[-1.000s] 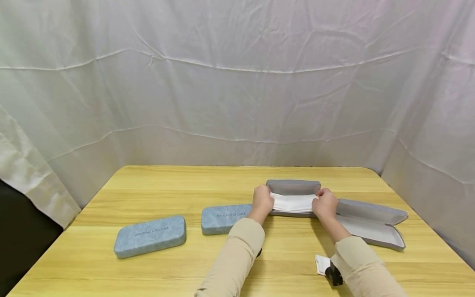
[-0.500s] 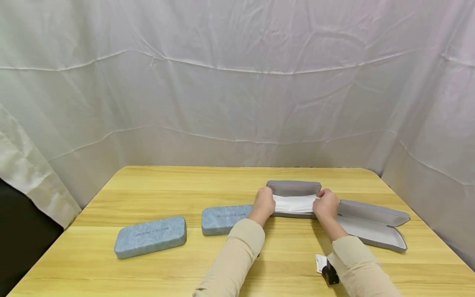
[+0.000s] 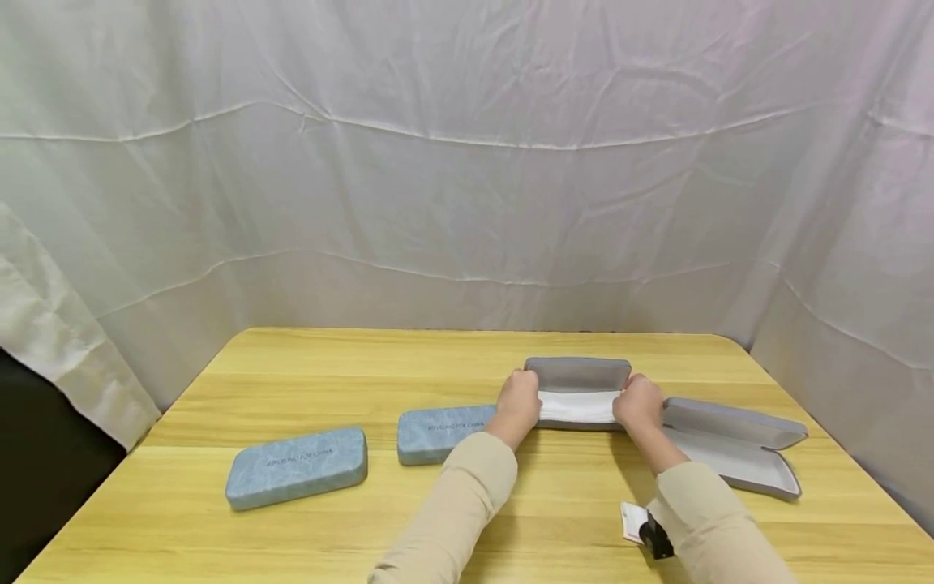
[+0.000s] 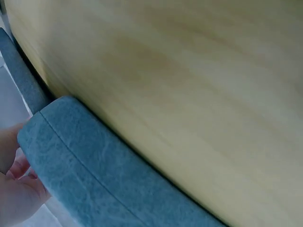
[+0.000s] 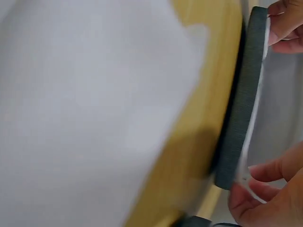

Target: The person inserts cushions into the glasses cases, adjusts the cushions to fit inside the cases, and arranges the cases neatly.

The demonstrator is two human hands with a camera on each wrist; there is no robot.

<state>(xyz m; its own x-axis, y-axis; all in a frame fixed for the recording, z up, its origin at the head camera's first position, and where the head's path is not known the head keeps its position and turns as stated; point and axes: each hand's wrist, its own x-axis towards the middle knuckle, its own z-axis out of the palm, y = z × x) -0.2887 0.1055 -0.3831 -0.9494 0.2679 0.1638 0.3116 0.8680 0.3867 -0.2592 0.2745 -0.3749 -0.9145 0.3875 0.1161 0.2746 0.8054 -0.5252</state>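
Observation:
A folded white cloth point(image 3: 576, 407) lies low in an open glasses case point(image 3: 578, 374), whose grey-lined lid stands raised behind it. My left hand point(image 3: 520, 403) holds the cloth's left end and my right hand point(image 3: 639, 403) its right end, both at the case's ends. In the right wrist view, the right thumb and fingers point(image 5: 267, 189) are at the near corner of the case, the left hand point(image 5: 286, 28) at the far one. The left wrist view has the left hand point(image 4: 19, 194) partly hidden behind a blue closed glasses case point(image 4: 94, 161).
Right of the hands lies another open grey-lined glasses case point(image 3: 730, 446). Two closed blue cases are on the left, one farther out point(image 3: 296, 468) and one point(image 3: 441, 434) beside the left wrist. A small white packet point(image 3: 632, 521) lies by the right sleeve. White curtains point(image 3: 452, 162) surround the table.
Both hands have lowered slightly, and the white cloth has gone down from above the rim into the open glasses case. The other cases stay where they were.

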